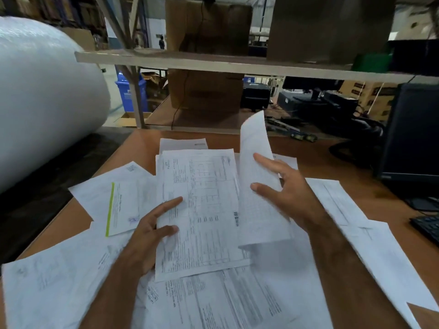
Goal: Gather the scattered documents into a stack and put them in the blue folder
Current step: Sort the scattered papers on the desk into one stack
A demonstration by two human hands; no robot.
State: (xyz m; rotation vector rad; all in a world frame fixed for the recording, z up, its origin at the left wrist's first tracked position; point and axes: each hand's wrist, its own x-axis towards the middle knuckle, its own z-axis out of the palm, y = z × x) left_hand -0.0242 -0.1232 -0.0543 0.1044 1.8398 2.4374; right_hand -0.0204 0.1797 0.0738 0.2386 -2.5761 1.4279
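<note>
A brown wooden table (306, 153) carries loose printed papers (237, 302) spread across most of its top, with a black keyboard (427, 227) at its right edge.

Bubble-wrap roll (42, 96) left; monitor (411, 134), keyboard (427, 227) right; boxes (206, 24) shelved.

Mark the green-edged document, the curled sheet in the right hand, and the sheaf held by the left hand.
green-edged document (123, 207), head view, on its printed face right of the green strip.
curled sheet (255, 143), head view, on its raised upper half.
sheaf (204, 210), head view, on the top page's table.
</note>
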